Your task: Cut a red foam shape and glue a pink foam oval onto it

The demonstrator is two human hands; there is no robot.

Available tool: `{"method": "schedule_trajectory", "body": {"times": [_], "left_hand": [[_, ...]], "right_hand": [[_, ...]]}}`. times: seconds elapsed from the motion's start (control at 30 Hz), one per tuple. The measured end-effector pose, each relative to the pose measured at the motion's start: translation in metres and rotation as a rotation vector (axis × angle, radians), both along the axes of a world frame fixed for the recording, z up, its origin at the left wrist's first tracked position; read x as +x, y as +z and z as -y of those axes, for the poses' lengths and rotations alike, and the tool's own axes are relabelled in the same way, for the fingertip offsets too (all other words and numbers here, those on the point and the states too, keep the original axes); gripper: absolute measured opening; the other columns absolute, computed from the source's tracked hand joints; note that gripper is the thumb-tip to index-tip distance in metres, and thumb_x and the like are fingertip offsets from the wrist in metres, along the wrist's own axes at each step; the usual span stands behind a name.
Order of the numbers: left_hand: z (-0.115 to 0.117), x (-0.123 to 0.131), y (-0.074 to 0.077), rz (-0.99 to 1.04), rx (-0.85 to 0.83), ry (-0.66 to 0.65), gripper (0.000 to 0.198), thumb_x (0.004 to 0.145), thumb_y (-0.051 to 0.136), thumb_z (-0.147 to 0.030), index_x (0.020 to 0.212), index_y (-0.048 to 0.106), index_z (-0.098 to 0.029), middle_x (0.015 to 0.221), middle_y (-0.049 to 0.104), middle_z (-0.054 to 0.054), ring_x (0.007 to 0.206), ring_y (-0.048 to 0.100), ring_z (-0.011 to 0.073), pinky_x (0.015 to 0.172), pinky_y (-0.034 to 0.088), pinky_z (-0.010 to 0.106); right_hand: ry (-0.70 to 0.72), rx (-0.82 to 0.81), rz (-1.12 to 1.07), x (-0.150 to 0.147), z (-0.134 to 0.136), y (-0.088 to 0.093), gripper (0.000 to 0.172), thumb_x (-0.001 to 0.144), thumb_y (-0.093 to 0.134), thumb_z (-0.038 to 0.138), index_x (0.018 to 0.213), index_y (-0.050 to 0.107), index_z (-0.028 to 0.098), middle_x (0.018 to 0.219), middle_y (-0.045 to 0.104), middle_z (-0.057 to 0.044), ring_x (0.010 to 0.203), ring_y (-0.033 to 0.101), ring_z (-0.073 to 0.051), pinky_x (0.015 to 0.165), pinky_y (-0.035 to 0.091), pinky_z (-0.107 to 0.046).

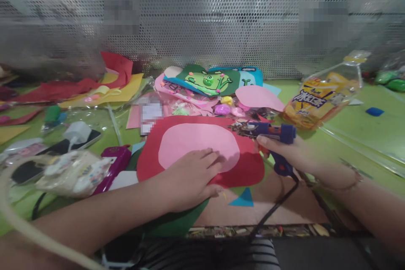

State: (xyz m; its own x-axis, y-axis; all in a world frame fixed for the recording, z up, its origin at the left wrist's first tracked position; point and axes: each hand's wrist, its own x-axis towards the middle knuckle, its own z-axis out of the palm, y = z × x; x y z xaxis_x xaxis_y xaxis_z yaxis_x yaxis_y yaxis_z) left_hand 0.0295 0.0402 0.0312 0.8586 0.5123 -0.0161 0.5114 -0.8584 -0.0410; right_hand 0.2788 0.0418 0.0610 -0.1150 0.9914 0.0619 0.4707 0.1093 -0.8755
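Note:
My left hand (190, 177) lies flat, fingers spread, on a pink felt oval (202, 143) that sits on a red felt shape (247, 168). It presses the lower left of the oval. My right hand (294, 154) grips a blue glue gun (275, 135) by its handle, with the nozzle pointing left over the red shape's upper right edge. The gun's black cord (272, 211) runs down toward me.
Felt sheets, a green frog piece (209, 81), small beads and a yellow bottle (319, 99) crowd the green table (363, 130). Phones and a purple case (112, 164) lie at left. A perforated metal wall (202, 17) stands behind. A blue triangle (243, 199) lies near me.

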Motion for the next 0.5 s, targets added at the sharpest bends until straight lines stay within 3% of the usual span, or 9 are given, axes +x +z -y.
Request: {"method": "schedule_trajectory", "body": {"times": [0.23,0.4,0.5], "left_hand": [[0.004,0.003,-0.006,0.013,-0.013,0.066,0.059,0.091,0.027,-0.057,0.134,0.039,-0.018,0.141,0.04,0.008,0.127,0.032,0.0281,0.096,0.029,0.041],[0.005,0.004,-0.002,0.032,-0.022,0.056,0.063,0.09,0.029,-0.059,0.135,0.038,-0.016,0.142,0.039,0.009,0.127,0.034,0.0285,0.098,0.029,0.042],[0.007,0.005,0.003,-0.006,-0.023,0.064,0.056,0.091,0.036,-0.052,0.13,0.045,-0.013,0.135,0.047,0.012,0.123,0.04,0.0282,0.1,0.029,0.04]], "right_hand": [[0.049,-0.104,-0.121,-0.004,-0.008,-0.012,0.035,0.071,0.064,0.054,0.08,0.064,0.02,0.067,0.063,0.0,0.061,0.054,-0.014,0.052,0.045,-0.023],[0.068,-0.091,-0.08,-0.005,-0.007,-0.005,0.035,0.072,0.062,0.053,0.074,0.064,0.019,0.06,0.057,0.002,0.053,0.049,-0.011,0.049,0.042,-0.023],[0.095,-0.098,-0.048,-0.007,-0.006,0.0,0.034,0.073,0.061,0.052,0.078,0.064,0.018,0.061,0.057,0.003,0.054,0.05,-0.011,0.05,0.042,-0.024]]}}
